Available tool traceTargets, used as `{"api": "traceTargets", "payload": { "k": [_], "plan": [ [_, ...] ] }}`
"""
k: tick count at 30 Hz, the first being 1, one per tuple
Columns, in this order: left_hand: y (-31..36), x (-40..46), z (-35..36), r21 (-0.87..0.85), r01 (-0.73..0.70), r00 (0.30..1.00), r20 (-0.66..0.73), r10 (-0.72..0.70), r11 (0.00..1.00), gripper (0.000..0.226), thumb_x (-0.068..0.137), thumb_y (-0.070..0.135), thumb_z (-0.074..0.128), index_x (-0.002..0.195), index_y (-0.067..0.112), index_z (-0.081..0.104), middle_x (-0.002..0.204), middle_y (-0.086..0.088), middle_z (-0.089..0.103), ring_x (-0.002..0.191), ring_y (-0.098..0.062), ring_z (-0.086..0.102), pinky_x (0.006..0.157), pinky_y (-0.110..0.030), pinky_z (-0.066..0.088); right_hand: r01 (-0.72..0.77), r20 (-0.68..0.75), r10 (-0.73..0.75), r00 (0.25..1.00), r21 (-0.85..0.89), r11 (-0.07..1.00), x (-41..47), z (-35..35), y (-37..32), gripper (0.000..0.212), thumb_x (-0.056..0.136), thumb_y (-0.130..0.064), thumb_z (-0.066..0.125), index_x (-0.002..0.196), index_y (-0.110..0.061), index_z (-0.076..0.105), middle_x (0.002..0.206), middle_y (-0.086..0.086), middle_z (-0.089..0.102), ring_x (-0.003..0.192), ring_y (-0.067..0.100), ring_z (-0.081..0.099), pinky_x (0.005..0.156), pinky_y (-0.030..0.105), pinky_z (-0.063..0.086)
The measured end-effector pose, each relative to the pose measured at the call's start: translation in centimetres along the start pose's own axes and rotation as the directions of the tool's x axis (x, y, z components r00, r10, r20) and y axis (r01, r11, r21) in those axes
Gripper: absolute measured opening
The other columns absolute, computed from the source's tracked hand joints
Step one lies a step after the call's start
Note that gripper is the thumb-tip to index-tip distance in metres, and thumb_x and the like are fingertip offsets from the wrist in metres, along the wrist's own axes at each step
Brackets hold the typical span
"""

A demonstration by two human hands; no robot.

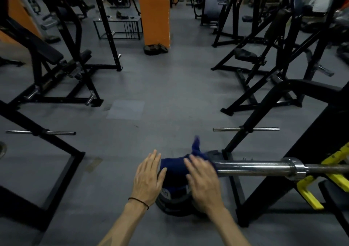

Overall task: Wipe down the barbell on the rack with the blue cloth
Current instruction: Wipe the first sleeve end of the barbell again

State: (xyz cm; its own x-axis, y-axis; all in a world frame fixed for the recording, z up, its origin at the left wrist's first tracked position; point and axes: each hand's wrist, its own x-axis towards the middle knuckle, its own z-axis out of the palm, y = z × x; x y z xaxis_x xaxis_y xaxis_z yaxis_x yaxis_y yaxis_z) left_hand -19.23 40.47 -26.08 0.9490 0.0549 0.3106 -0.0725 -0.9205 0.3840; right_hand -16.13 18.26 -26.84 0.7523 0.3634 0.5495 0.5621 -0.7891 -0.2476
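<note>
Only blurred plate label (166,192); unreadable

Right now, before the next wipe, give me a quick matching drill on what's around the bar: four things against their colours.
Things:
1. cloth
2. barbell sleeve
3. rack hook
4. pillar

Colours:
A. orange
B. shiny silver
C. dark blue
D. yellow

Pairs: 1-C, 2-B, 3-D, 4-A

The cloth is draped over the end of the barbell sleeve, with the left hand and right hand laid on it.
</note>
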Motion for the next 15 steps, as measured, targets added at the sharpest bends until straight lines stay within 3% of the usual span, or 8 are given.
{"api": "traceTargets", "payload": {
  "k": [2, 4, 5, 8, 11, 13, 15],
  "plan": [
    [0.0, -0.1, -0.2, 0.008, -0.014, 1.000, -0.016, 0.014, 1.000, 0.061, 0.108, 0.051, 0.025, 0.147, 0.010, 0.048, 0.154, -0.009, 0.047, 0.141, -0.024, 0.043, 0.115, -0.036, 0.034, -0.248, -0.103, 0.246, 0.964, -0.007, 0.969, -0.4, -1.5, 2.4, 0.044, 0.108, -0.031, 0.035, 0.144, -0.016, 0.057, 0.149, 0.007, 0.054, 0.140, 0.031, 0.047, 0.122, 0.050, 0.025],
    [0.2, -0.2, 0.0, 0.034, -0.031, 0.998, -0.048, 0.032, 0.999, 0.057, 0.108, 0.046, 0.028, 0.147, 0.010, 0.049, 0.153, -0.010, 0.048, 0.141, -0.026, 0.045, 0.118, -0.038, 0.029, -0.464, -0.146, 0.463, 0.874, 0.029, 0.886, -0.1, -0.8, 0.3, 0.044, 0.106, -0.027, 0.037, 0.143, -0.013, 0.057, 0.147, 0.009, 0.055, 0.143, 0.034, 0.042, 0.125, 0.053, 0.016],
    [0.4, -0.2, 0.1, 0.044, -0.046, 0.996, -0.069, 0.049, 0.998, 0.055, 0.108, 0.044, 0.030, 0.146, 0.009, 0.050, 0.152, -0.010, 0.049, 0.141, -0.027, 0.045, 0.120, -0.040, 0.027, -0.451, -0.118, 0.454, 0.883, 0.046, 0.891, 0.4, 0.1, -1.9, 0.046, 0.105, -0.027, 0.038, 0.144, -0.011, 0.055, 0.150, 0.010, 0.052, 0.146, 0.033, 0.038, 0.126, 0.051, 0.012],
    [1.9, 0.3, 0.4, 0.033, -0.117, 0.983, -0.140, 0.120, 0.993, 0.052, 0.108, 0.038, 0.031, 0.146, 0.007, 0.051, 0.152, -0.010, 0.049, 0.142, -0.027, 0.044, 0.123, -0.043, 0.022, -0.159, 0.027, 0.157, 0.987, 0.155, 0.975, 0.6, 1.6, -5.6, 0.050, 0.102, -0.023, 0.042, 0.150, -0.009, 0.048, 0.159, 0.004, 0.041, 0.151, 0.022, 0.031, 0.124, 0.048, 0.018],
    [4.3, 1.1, 0.8, 0.014, -0.200, 0.960, -0.197, 0.199, 0.980, 0.049, 0.108, 0.032, 0.033, 0.144, 0.006, 0.053, 0.152, -0.010, 0.049, 0.145, -0.027, 0.041, 0.124, -0.046, 0.020, -0.066, 0.025, 0.061, 0.998, 0.325, 0.944, 0.2, -1.3, -2.5, 0.047, 0.098, -0.014, 0.049, 0.145, -0.013, 0.055, 0.155, 0.001, 0.046, 0.146, 0.015, 0.039, 0.122, 0.042, 0.030],
    [6.2, 1.6, 1.4, 0.073, -0.253, 0.948, -0.180, 0.262, 0.965, 0.046, 0.106, 0.030, 0.038, 0.140, 0.006, 0.058, 0.151, -0.011, 0.051, 0.144, -0.028, 0.042, 0.123, -0.048, 0.022, -0.011, -0.028, 0.020, 0.999, 0.292, 0.956, -0.5, -3.9, 0.7, 0.044, 0.095, -0.012, 0.054, 0.138, -0.013, 0.061, 0.146, 0.005, 0.053, 0.139, 0.020, 0.047, 0.121, 0.045, 0.031],
    [8.2, 2.3, 2.4, 0.165, -0.274, 0.951, -0.098, 0.293, 0.947, 0.046, 0.105, 0.032, 0.039, 0.134, 0.007, 0.063, 0.147, -0.013, 0.055, 0.141, -0.031, 0.045, 0.121, -0.050, 0.026, 0.018, -0.085, -0.005, 0.996, 0.155, 0.988, -1.5, -5.7, 4.7, 0.048, 0.090, -0.014, 0.064, 0.138, -0.013, 0.060, 0.140, 0.008, 0.055, 0.134, 0.025, 0.050, 0.121, 0.052, 0.030]
  ]
}}
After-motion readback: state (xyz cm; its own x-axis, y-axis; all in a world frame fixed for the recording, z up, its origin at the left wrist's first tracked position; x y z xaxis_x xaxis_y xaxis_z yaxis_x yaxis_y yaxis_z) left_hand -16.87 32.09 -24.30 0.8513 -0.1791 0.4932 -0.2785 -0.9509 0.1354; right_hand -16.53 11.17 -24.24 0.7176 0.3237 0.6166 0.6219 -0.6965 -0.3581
